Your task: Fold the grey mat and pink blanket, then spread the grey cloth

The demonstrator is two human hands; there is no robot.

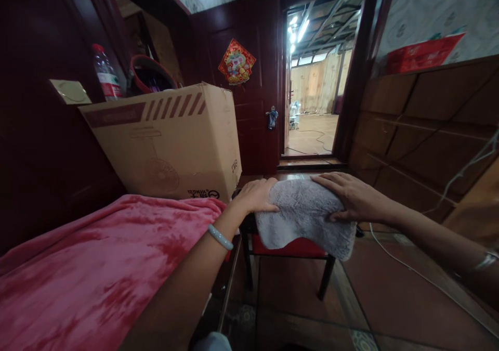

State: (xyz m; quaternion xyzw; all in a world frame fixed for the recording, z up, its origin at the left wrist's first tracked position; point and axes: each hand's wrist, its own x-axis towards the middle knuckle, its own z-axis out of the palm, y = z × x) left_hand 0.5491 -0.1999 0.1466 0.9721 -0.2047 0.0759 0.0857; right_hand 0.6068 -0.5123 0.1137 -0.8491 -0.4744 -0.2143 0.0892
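Head view has the gray cloth (302, 213) at 4 o'clock masking part of a red-seated chair (261, 247), left hand (253, 195) and right hand (349, 196) half-curled over the cloth's ends, undersides hidden, so whether either grips it I cannot tell.

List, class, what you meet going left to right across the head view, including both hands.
Pale wall plate → red-capped bottle → red-rimmed tub → left hand → grey fluffy cloth → right hand → red container.

Dim foreground, bright tube lights (303, 30) beyond the doorway (317, 80), deep shadow at left, stretched edges
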